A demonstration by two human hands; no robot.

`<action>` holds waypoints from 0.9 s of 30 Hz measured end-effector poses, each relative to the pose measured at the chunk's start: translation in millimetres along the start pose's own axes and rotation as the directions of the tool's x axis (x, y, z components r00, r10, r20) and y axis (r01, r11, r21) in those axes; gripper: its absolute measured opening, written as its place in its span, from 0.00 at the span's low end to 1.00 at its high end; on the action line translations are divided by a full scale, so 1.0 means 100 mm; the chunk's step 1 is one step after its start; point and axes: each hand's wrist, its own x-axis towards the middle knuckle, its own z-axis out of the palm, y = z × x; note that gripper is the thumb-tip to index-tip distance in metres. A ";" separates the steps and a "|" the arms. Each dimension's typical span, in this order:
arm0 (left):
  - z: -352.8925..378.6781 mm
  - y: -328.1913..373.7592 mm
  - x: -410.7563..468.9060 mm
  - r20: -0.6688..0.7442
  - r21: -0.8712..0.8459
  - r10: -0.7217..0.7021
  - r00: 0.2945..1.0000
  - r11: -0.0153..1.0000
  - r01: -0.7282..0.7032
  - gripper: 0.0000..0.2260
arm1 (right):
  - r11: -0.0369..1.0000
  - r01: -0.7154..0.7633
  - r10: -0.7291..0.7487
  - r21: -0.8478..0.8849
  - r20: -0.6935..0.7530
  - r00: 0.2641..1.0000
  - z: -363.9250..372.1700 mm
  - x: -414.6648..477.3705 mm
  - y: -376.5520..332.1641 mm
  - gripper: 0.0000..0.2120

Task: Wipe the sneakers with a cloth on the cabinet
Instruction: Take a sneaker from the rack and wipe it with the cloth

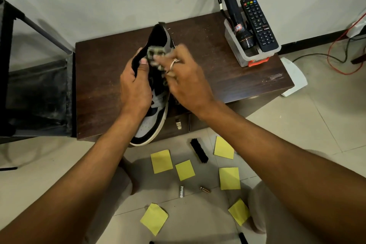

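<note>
A grey, black and white sneaker (152,125) is held over the dark wooden cabinet (217,69), toe toward me and past the cabinet's front edge. My left hand (134,87) grips the sneaker at its collar, thumb inside the opening. My right hand (184,77), blurred and wearing a ring, holds a small grey-green cloth (155,52) against the sneaker's tongue area. Most of the sneaker's middle is hidden behind both hands.
A clear plastic bin (245,55) at the cabinet's back right holds a torch (235,16) and a remote (259,24). On the tiled floor lie a black brush (199,150), several yellow sticky notes (161,161), and two batteries (181,191). A black frame (29,85) stands at left.
</note>
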 end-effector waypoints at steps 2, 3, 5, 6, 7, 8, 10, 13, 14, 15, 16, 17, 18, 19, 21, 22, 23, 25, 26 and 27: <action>-0.01 0.00 0.01 -0.005 -0.053 -0.015 1.000 0.998 0.015 0.16 | 0.999 -0.028 0.030 -0.027 0.090 0.996 0.10 -0.01 -0.03 0.15; -0.02 -0.01 0.02 0.002 -0.070 -0.027 1.000 0.997 0.027 0.15 | 0.998 -0.047 0.051 -0.032 0.134 0.990 0.12 -0.01 -0.03 0.13; -0.02 0.00 0.02 0.014 -0.064 -0.041 0.999 0.997 0.042 0.15 | 0.998 -0.056 0.059 -0.019 0.243 0.968 0.09 -0.03 -0.03 0.11; -0.03 0.01 0.02 0.017 -0.057 -0.041 0.999 0.997 0.042 0.15 | 0.999 -0.050 0.052 -0.016 0.305 0.951 0.04 -0.02 -0.03 0.11; -0.02 -0.01 0.02 0.019 -0.053 -0.040 0.999 0.998 0.041 0.16 | 0.999 -0.041 0.044 -0.016 0.367 0.929 -0.02 -0.01 -0.03 0.10; -0.02 -0.01 0.02 0.019 -0.047 -0.037 0.999 0.998 0.038 0.16 | 0.999 -0.031 0.039 -0.027 0.431 0.902 -0.07 0.01 -0.02 0.09; -0.01 -0.01 0.02 0.017 -0.032 -0.029 0.999 0.999 0.030 0.17 | 0.998 -0.010 0.046 -0.069 0.547 0.836 -0.15 0.05 0.00 0.08; -0.01 -0.01 0.02 0.024 -0.049 -0.033 0.999 0.998 0.034 0.17 | 1.000 -0.023 0.031 -0.022 0.542 0.840 -0.24 0.08 0.06 0.11; -0.02 -0.01 0.02 0.029 -0.062 -0.039 0.999 0.997 0.041 0.17 | 1.000 -0.009 0.000 0.017 0.448 0.894 -0.26 0.07 0.06 0.12; -0.02 -0.01 0.02 0.037 -0.077 -0.047 0.998 0.996 0.049 0.17 | 0.999 0.015 -0.028 0.041 0.320 0.947 -0.25 0.07 0.06 0.14; -0.03 -0.01 0.02 0.044 -0.091 -0.050 0.998 0.994 0.054 0.16 | 0.998 0.024 -0.034 0.051 0.191 0.981 -0.21 0.05 0.06 0.14; -0.03 0.00 0.02 0.049 -0.100 -0.051 0.998 0.993 0.055 0.16 | 0.999 0.013 -0.018 0.048 0.101 0.995 -0.15 0.05 0.05 0.15; -0.03 -0.01 0.02 0.051 -0.106 -0.054 0.997 0.993 0.059 0.16 | 0.999 -0.005 0.003 0.039 0.059 0.998 -0.08 0.05 0.03 0.15; -0.03 -0.01 0.02 0.046 -0.113 -0.062 0.997 0.991 0.066 0.16 | 0.999 -0.023 0.021 0.027 0.062 0.998 0.00 0.04 0.00 0.16; -0.03 -0.01 0.03 0.025 -0.126 -0.076 0.997 0.989 0.079 0.15 | 0.999 -0.033 0.034 -0.008 0.125 0.992 0.10 0.02 -0.04 0.15; -0.03 -0.01 0.03 0.016 -0.128 -0.082 0.997 0.988 0.083 0.15 | 0.999 -0.030 0.036 -0.036 0.166 0.985 0.11 0.01 -0.04 0.13; -0.03 -0.01 0.03 0.018 -0.126 -0.084 0.996 0.988 0.086 0.15 | 0.997 -0.026 0.040 -0.070 0.208 0.977 0.09 0.02 -0.02 0.11; -0.02 -0.02 0.02 0.030 -0.117 -0.086 0.996 0.989 0.089 0.16 | 0.994 -0.022 0.053 -0.108 0.295 0.954 0.02 0.02 0.00 0.09; -0.02 -0.02 0.02 0.033 -0.116 -0.084 0.996 0.989 0.087 0.16 | 0.993 -0.026 0.062 -0.112 0.335 0.940 -0.03 0.02 0.01 0.09; -0.03 -0.02 0.03 0.031 -0.112 -0.079 0.996 0.990 0.082 0.17 | 0.994 -0.033 0.070 -0.107 0.362 0.929 -0.08 0.02 0.03 0.08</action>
